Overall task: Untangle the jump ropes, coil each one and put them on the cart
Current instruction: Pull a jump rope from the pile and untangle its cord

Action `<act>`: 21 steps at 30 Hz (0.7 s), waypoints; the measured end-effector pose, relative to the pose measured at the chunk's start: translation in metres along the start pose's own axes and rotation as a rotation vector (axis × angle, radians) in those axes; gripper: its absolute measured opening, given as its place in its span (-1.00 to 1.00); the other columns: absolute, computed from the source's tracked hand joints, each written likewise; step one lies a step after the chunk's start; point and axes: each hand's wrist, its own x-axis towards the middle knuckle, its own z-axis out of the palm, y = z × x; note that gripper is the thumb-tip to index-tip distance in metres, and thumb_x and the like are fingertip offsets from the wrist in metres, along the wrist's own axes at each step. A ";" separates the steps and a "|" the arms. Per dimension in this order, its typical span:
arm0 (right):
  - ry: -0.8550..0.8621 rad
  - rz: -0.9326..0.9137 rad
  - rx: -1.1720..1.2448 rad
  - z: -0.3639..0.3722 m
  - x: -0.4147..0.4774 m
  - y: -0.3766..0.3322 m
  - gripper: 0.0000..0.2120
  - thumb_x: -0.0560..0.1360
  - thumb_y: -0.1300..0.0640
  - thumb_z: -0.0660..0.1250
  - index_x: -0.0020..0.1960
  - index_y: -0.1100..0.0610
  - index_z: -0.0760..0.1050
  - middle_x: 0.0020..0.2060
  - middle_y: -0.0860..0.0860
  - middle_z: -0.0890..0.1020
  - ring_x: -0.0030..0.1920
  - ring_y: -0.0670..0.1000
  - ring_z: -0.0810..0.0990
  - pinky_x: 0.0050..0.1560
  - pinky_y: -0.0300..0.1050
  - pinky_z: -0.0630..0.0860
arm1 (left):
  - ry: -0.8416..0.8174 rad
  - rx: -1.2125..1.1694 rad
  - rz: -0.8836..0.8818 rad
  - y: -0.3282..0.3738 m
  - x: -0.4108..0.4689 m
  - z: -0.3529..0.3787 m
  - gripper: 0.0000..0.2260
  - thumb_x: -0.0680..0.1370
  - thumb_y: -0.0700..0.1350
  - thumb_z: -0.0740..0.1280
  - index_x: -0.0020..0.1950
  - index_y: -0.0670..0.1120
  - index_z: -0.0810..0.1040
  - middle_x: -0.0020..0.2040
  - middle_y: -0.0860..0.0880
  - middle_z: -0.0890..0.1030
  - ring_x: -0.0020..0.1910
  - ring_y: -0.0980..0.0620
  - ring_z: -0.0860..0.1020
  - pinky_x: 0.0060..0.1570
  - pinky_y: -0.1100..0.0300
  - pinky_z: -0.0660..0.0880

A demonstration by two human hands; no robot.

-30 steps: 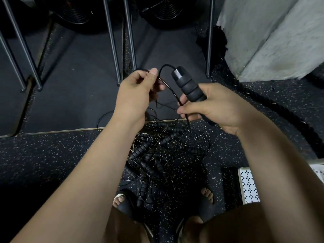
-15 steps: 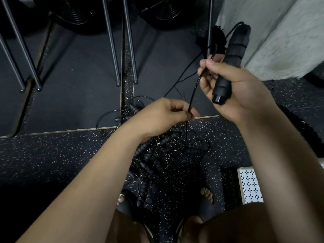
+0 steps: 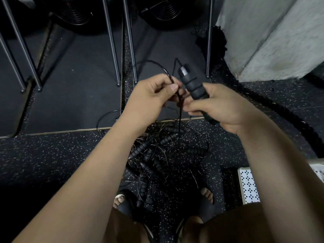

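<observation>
A: Ropes (image 3: 163, 155) are lying tangled on the floor (image 3: 52, 155). Why the lifted handle (image 3: 194, 86)?
B: Right hand (image 3: 220, 109) is gripping it while left hand (image 3: 150, 97) is pinching its cord (image 3: 180, 120), likely working one rope free.

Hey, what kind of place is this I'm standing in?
Most likely a gym: a speckled rubber floor, a thick battle rope lying on it, and a tangle of jump ropes with foam handles.
</observation>
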 end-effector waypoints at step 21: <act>0.110 -0.145 -0.063 0.008 0.000 -0.004 -0.86 0.49 0.22 0.61 -0.06 0.18 0.65 -0.25 0.09 0.70 -0.27 -0.06 0.63 -0.11 -0.09 0.59 | 0.151 -0.463 -0.125 0.013 0.002 -0.001 -0.92 0.72 -0.18 0.31 0.11 -0.12 0.60 -0.01 -0.11 0.70 0.02 -0.03 0.71 0.02 0.12 0.62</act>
